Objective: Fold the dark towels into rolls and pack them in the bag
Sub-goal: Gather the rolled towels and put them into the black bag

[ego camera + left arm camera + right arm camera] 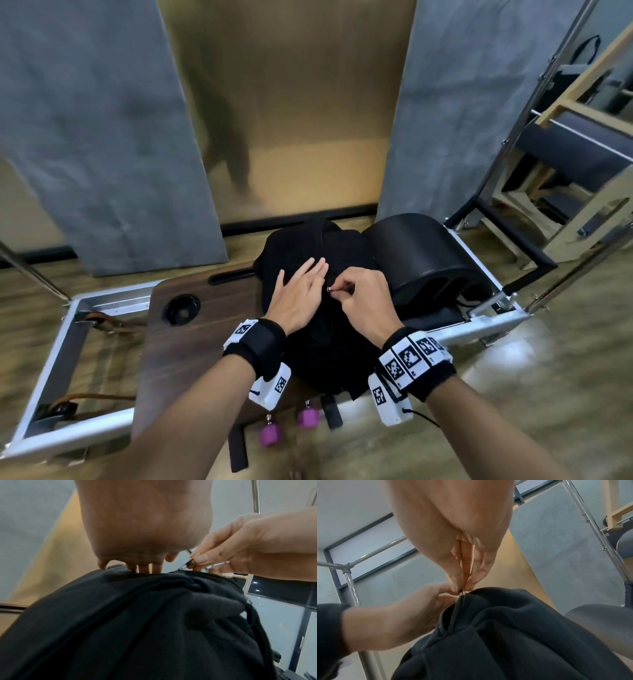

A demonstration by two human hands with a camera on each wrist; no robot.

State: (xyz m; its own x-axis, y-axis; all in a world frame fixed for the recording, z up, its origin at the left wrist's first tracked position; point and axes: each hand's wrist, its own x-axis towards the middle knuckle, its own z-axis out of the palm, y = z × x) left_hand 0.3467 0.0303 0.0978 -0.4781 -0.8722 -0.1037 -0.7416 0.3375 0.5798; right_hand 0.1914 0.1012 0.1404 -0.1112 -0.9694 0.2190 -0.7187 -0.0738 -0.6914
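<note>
A dark wooden board (191, 329) lies across a metal frame (51, 370) on a wood floor. On it sits the black bag (318, 346); its contents are hidden. The left hand (298, 298) presses flat on it, fingers straight, while the right hand (363, 301) pinches the zipper pull (330, 289).

You are working over a dark wood-grain board (191, 329) laid across a metal-framed bench (51, 359). The black bag (322, 346) rests directly on the board; a black arched pad (421, 253) stands just beside it on the frame.
</note>
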